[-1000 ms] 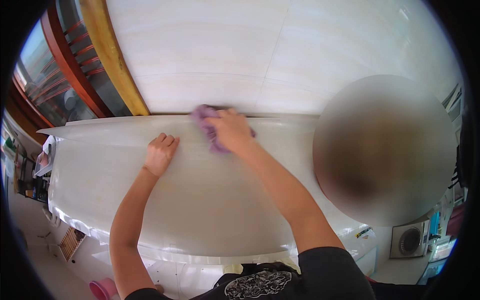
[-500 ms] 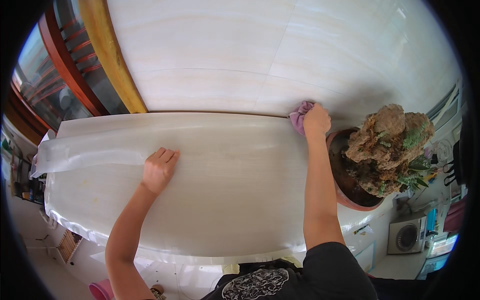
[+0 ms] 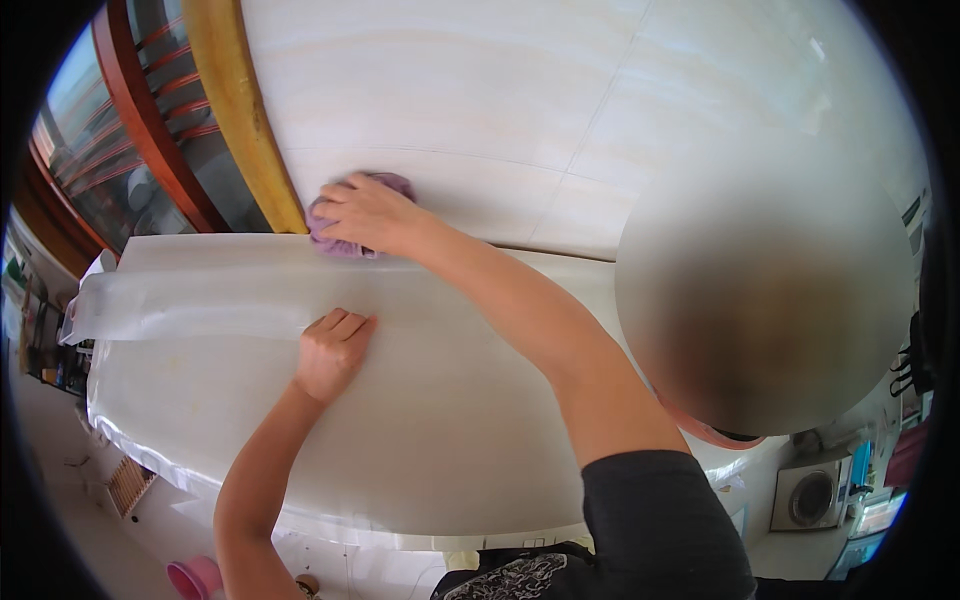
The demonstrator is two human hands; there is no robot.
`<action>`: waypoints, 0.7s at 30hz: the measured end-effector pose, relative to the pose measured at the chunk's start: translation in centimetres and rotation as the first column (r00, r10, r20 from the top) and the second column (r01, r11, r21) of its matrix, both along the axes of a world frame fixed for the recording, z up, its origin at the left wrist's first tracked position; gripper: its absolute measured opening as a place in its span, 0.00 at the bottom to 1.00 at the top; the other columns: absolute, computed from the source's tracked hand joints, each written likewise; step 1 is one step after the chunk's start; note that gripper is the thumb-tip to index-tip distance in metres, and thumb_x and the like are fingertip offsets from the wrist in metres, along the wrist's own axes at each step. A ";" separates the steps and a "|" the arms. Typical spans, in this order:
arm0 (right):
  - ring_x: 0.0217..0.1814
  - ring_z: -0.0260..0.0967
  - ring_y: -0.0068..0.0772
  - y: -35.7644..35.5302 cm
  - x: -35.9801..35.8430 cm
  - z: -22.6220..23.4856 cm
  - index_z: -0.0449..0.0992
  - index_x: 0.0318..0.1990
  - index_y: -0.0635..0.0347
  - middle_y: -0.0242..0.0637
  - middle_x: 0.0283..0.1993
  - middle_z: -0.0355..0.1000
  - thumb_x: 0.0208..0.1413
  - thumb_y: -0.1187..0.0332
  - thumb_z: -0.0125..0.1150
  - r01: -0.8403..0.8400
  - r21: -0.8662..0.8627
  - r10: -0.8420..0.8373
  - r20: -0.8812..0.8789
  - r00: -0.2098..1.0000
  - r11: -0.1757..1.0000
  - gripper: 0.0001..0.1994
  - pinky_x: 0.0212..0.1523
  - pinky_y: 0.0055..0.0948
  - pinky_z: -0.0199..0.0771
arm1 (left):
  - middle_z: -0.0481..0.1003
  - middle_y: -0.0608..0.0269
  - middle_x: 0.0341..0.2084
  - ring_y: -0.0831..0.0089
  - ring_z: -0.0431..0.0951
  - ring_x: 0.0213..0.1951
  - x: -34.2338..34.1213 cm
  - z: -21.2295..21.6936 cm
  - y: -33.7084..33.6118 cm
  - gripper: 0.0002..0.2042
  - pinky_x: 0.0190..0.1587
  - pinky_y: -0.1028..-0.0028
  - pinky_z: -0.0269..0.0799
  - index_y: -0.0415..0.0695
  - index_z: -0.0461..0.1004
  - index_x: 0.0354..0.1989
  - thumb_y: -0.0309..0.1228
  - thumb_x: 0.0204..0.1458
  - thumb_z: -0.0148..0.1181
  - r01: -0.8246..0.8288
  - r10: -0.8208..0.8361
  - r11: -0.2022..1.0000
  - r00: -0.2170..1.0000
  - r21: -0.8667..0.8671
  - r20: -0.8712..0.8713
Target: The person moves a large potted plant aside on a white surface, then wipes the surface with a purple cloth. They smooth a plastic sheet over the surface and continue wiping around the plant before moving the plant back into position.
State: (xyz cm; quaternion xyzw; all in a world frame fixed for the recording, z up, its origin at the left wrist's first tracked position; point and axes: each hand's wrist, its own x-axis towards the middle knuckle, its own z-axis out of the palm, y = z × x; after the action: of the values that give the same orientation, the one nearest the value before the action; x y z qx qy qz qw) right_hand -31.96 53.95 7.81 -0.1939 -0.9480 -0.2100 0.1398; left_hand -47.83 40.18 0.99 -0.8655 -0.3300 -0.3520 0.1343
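My right hand [image 3: 368, 215] presses a crumpled purple cloth [image 3: 330, 232] against the far edge of the table, where it meets the wall beside the yellow wooden post. Its fingers are bent over the cloth, and the arm reaches across to the left. Closer to me, my left hand [image 3: 335, 352] is closed in a fist at the edge of a clear plastic table cover [image 3: 200, 305]. The cover's far strip is folded back to the left of that fist. Under it lies the pale tabletop [image 3: 450, 420].
A round blurred patch covers the right end of the table; the rim of a reddish pot [image 3: 705, 430] shows below it. Pale wall tiles [image 3: 450, 100] rise behind. The yellow post [image 3: 235, 110] frames a window at the left. A pink bucket [image 3: 195, 577] stands on the floor.
My right hand has swept the purple cloth leftward along the table's far edge, from beside the potted rock to the yellow post. My left hand stays closed, nearly in place.
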 end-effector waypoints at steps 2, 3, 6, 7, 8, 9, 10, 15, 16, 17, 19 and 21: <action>0.66 0.57 0.27 0.8 -0.1 -0.3 0.75 0.49 0.42 0.21 0.57 0.68 0.54 0.68 0.54 -0.047 0.227 -0.034 0.340 0.940 0.973 0.15 0.66 0.40 0.53 | 0.73 0.69 0.23 0.72 0.73 0.26 0.3 0.0 0.2 0.05 0.25 0.74 0.71 0.42 0.78 0.28 0.20 0.41 0.63 0.016 -0.016 1.000 1.000 0.006 0.009; 0.67 0.55 0.28 1.2 1.5 -0.6 0.74 0.51 0.44 0.21 0.58 0.67 0.55 0.68 0.54 -0.041 0.209 -0.036 0.354 0.935 0.977 0.16 0.68 0.39 0.51 | 0.73 0.69 0.23 0.72 0.73 0.27 0.7 0.1 0.4 0.05 0.25 0.74 0.71 0.42 0.78 0.27 0.20 0.40 0.63 0.027 -0.027 1.000 1.000 0.014 0.014; 0.70 0.52 0.30 0.7 6.0 -1.6 0.71 0.55 0.51 0.21 0.63 0.64 0.55 0.67 0.53 -0.099 0.143 0.038 0.378 0.925 0.985 0.18 0.73 0.37 0.42 | 0.74 0.69 0.24 0.72 0.73 0.27 -0.8 0.0 -0.3 0.05 0.25 0.74 0.72 0.42 0.78 0.27 0.19 0.40 0.63 -0.018 0.018 1.000 1.000 -0.002 -0.013; 0.71 0.51 0.30 -0.3 9.2 -0.8 0.71 0.55 0.51 0.22 0.63 0.63 0.56 0.67 0.52 -0.099 0.153 0.020 0.451 0.893 0.983 0.18 0.73 0.38 0.41 | 0.74 0.69 0.25 0.72 0.73 0.27 -0.5 -0.1 -0.3 0.05 0.25 0.74 0.72 0.42 0.78 0.27 0.19 0.40 0.62 -0.004 0.004 1.000 1.000 -0.006 -0.012; 0.71 0.51 0.30 -1.0 12.2 0.1 0.71 0.56 0.51 0.22 0.63 0.63 0.56 0.67 0.52 -0.108 0.160 0.010 0.515 0.857 0.981 0.19 0.74 0.39 0.41 | 0.74 0.69 0.24 0.72 0.73 0.27 -0.3 -0.1 -0.3 0.05 0.25 0.74 0.72 0.42 0.78 0.27 0.19 0.41 0.62 0.003 -0.003 1.000 1.000 0.001 -0.012; 0.69 0.53 0.30 -1.5 15.7 0.4 0.73 0.51 0.51 0.23 0.59 0.65 0.54 0.66 0.54 -0.162 0.161 0.058 0.513 0.856 0.974 0.16 0.73 0.39 0.42 | 0.73 0.69 0.24 0.72 0.73 0.27 -0.2 -0.1 -0.3 0.05 0.25 0.74 0.71 0.41 0.78 0.27 0.19 0.41 0.62 0.011 -0.011 1.000 1.000 0.010 -0.016; 0.67 0.54 0.29 -2.0 19.1 0.6 0.75 0.47 0.51 0.24 0.55 0.68 0.51 0.65 0.56 -0.221 0.163 0.109 0.511 0.853 0.962 0.14 0.72 0.40 0.44 | 0.73 0.69 0.24 0.72 0.73 0.27 -0.2 -0.1 -0.3 0.05 0.25 0.74 0.71 0.41 0.79 0.27 0.19 0.41 0.62 0.015 -0.015 1.000 1.000 0.021 -0.020; 0.69 0.53 0.30 -4.9 31.6 3.1 0.82 0.35 0.45 0.23 0.56 0.69 0.49 0.64 0.56 -0.127 -0.008 0.079 0.822 0.564 0.992 0.09 0.75 0.48 0.35 | 0.71 0.69 0.22 0.72 0.71 0.26 -0.4 0.1 -0.3 0.05 0.25 0.74 0.70 0.41 0.79 0.29 0.19 0.42 0.62 0.016 -0.014 0.999 0.999 0.052 -0.040; 0.69 0.53 0.30 -5.8 33.3 4.0 0.83 0.34 0.43 0.23 0.56 0.69 0.48 0.64 0.57 -0.117 -0.019 0.073 0.873 0.482 0.993 0.09 0.75 0.49 0.33 | 0.70 0.69 0.22 0.72 0.70 0.26 -0.2 0.0 -0.2 0.05 0.25 0.74 0.70 0.41 0.79 0.29 0.19 0.42 0.62 0.023 -0.021 0.998 0.999 0.054 -0.039; 0.68 0.53 0.30 -6.1 35.1 4.3 0.83 0.32 0.44 0.23 0.56 0.70 0.48 0.66 0.56 -0.060 -0.069 0.089 0.897 0.434 0.996 0.08 0.75 0.49 0.33 | 0.70 0.69 0.22 0.72 0.70 0.26 0.0 0.0 -0.2 0.05 0.25 0.74 0.69 0.41 0.79 0.29 0.19 0.42 0.62 0.028 -0.026 0.998 0.999 0.057 -0.032; 0.67 0.55 0.30 -6.6 37.0 4.7 0.83 0.30 0.45 0.22 0.54 0.71 0.48 0.67 0.56 0.009 -0.125 0.114 0.934 0.339 0.992 0.08 0.76 0.49 0.31 | 0.70 0.69 0.22 0.72 0.70 0.26 0.1 -0.2 -0.1 0.05 0.25 0.73 0.69 0.40 0.78 0.28 0.19 0.43 0.62 0.032 -0.030 0.998 0.999 0.058 -0.024; 0.67 0.55 0.28 -7.2 37.7 5.4 0.83 0.27 0.42 0.19 0.50 0.73 0.47 0.66 0.57 -0.015 -0.109 0.110 0.964 0.241 0.994 0.07 0.76 0.50 0.30 | 0.70 0.69 0.22 0.72 0.70 0.26 0.1 -0.1 -0.1 0.04 0.24 0.73 0.68 0.40 0.78 0.28 0.19 0.43 0.62 0.027 -0.026 0.997 0.999 0.066 -0.021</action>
State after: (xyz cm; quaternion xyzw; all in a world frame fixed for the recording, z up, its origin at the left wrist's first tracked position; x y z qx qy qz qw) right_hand 5.70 46.77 13.19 0.0085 -0.8476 -0.2424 -0.4719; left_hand -47.75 40.13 0.84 -0.8684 -0.3052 -0.3558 0.1617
